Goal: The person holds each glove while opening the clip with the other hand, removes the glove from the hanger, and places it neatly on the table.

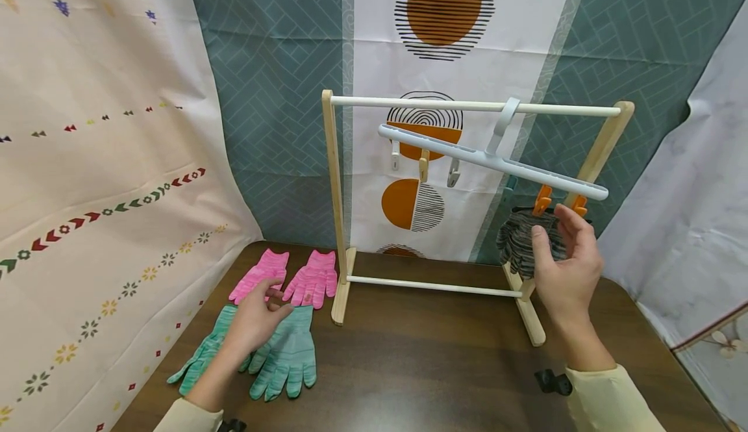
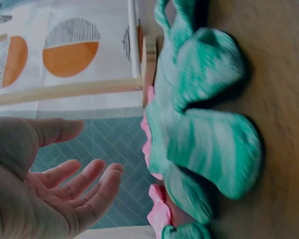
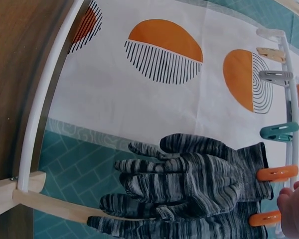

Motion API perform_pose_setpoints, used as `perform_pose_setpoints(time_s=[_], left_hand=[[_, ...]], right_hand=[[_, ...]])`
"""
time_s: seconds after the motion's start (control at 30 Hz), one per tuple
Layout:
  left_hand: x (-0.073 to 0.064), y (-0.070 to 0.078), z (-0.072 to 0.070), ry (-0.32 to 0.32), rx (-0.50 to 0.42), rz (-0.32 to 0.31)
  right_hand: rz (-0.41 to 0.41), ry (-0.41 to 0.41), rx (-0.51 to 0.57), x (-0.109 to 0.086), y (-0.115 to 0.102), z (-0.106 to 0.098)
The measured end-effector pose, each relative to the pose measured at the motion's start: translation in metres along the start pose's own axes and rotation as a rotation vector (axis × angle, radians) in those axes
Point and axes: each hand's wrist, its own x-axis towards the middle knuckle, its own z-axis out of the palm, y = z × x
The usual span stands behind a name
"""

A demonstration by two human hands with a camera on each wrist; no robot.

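A pair of black and grey striped knit gloves [image 3: 199, 181] hangs from two orange clips [image 3: 277, 173] on the white hanger [image 1: 491, 160]. My right hand [image 1: 569, 266] is beside these gloves, just under the orange clips, with thumb and fingers apart; in the right wrist view only its fingertips show at the edge. My left hand [image 1: 257, 318] hovers over the green gloves [image 1: 286, 357] on the table, fingers loosely bent and holding nothing. In the left wrist view its palm [image 2: 35, 199] faces up, apart from the green gloves. Two pink gloves [image 1: 312, 279] lie behind them.
A wooden rack [image 1: 332, 178] with white rods stands on the brown table [image 1: 409, 360]. The hanger hooks over its top rod and tilts down to the right. Other clips hang from it: a white one [image 1: 395, 156], a tan one [image 1: 423, 165], a grey one [image 1: 453, 172] and a teal one [image 3: 279, 131].
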Motion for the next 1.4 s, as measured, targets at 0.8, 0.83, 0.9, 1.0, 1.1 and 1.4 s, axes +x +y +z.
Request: perform_pose_setpoints(time_s=[0.8,0.83,0.9,1.0,1.1,1.4], left_hand=[[0.011,0.051,0.023,-0.015,-0.225,0.165],[0.012,0.053,0.024,-0.02,-0.237,0.174],[0.014,0.059,0.025,-0.027,-0.267,0.194],[0.015,0.068,0.027,-0.032,-0.292,0.222],[0.017,0.078,0.03,-0.034,-0.282,0.253],[0.02,0.097,0.043,-0.077,-0.328,0.274]], right_hand=[[0.037,-0.115,-0.178,0.019,0.022,0.0],[0.04,-0.118,-0.183,0.019,0.022,0.001],[0.044,-0.124,-0.192,0.02,0.022,0.002],[0.053,-0.13,-0.204,0.021,0.022,0.003],[0.071,-0.13,-0.208,0.022,0.022,0.005],[0.093,-0.116,-0.174,0.026,0.025,0.007]])
